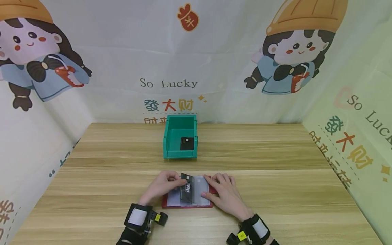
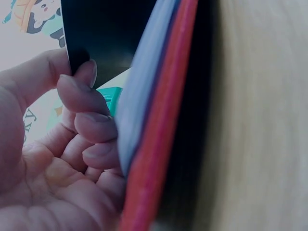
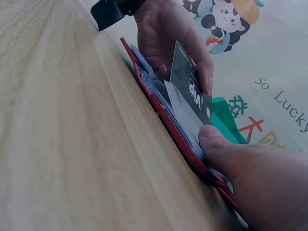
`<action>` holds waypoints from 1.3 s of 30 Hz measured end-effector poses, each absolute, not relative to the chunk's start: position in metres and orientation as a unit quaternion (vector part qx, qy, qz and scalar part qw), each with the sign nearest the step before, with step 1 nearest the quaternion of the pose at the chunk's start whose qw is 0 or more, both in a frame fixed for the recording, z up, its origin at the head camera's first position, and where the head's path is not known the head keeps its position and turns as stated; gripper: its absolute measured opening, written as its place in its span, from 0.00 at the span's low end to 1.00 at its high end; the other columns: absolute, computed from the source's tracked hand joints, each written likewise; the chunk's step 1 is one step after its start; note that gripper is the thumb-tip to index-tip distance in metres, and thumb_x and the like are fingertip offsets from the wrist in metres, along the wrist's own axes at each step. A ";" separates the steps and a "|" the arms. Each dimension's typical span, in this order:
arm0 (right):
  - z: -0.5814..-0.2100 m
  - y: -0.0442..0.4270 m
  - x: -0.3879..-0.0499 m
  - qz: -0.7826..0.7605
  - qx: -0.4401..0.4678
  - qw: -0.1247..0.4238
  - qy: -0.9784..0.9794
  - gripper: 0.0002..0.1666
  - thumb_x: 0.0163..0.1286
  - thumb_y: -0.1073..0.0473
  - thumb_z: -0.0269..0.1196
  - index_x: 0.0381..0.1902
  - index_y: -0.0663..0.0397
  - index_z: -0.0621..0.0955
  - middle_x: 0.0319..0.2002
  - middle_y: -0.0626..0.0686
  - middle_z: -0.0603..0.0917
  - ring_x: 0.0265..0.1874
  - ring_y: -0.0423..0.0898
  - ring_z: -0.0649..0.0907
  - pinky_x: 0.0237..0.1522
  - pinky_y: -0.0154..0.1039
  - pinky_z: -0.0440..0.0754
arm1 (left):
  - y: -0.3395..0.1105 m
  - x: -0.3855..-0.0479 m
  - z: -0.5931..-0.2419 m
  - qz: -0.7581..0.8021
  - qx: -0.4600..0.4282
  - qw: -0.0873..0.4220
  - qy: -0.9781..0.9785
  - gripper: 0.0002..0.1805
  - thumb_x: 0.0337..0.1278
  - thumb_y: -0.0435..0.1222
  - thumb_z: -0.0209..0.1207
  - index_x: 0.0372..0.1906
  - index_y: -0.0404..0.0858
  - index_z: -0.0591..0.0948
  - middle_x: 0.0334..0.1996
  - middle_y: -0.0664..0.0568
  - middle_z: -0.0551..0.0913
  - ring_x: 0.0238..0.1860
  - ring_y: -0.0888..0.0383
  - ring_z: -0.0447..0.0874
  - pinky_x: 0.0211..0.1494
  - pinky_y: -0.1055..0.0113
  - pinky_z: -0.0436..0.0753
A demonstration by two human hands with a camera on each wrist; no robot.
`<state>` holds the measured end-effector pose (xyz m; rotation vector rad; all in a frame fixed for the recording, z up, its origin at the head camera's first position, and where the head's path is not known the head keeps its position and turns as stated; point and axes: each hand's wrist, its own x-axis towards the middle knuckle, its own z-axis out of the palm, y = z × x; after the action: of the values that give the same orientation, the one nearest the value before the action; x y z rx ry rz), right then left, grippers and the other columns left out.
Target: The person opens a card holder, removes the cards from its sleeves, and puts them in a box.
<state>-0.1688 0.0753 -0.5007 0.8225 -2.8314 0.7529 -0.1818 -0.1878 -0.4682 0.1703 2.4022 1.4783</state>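
Observation:
A red card holder (image 1: 164,205) with clear sleeves (image 1: 200,190) lies opened flat on the table below the green bin. The left hand (image 1: 162,185) pinches a black card marked VIP (image 1: 186,194) between thumb and fingers; the card (image 3: 185,77) stands tilted at a clear sleeve, its lower part seeming to lie behind the plastic. On the holder's right side rests the right hand (image 1: 228,197), fingers spread, thumb on the sleeve's edge. In the left wrist view the left hand (image 2: 72,139) has its thumb and index finger on the card (image 2: 106,33).
Behind the holder stands a green bin (image 1: 180,154) with a black card (image 1: 187,143) inside. The wooden table (image 1: 260,149) reaches back to a printed cloth backdrop (image 1: 220,68). Black camera straps are on both wrists.

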 end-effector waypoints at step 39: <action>-0.498 0.075 -0.169 0.248 0.262 0.039 -0.932 0.36 0.67 0.39 0.65 0.68 0.49 0.76 0.44 0.47 0.74 0.45 0.45 0.67 0.53 0.48 0.60 | -0.185 -0.176 -0.438 0.480 0.019 0.114 0.870 0.11 0.62 0.40 0.65 0.30 0.36 0.84 0.22 0.52 0.83 0.26 0.58 0.80 0.32 0.67 0.74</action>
<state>-0.1685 0.0750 -0.4982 0.8044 -2.8571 0.7618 -0.1764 -0.1845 -0.4382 0.0551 2.5512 1.4063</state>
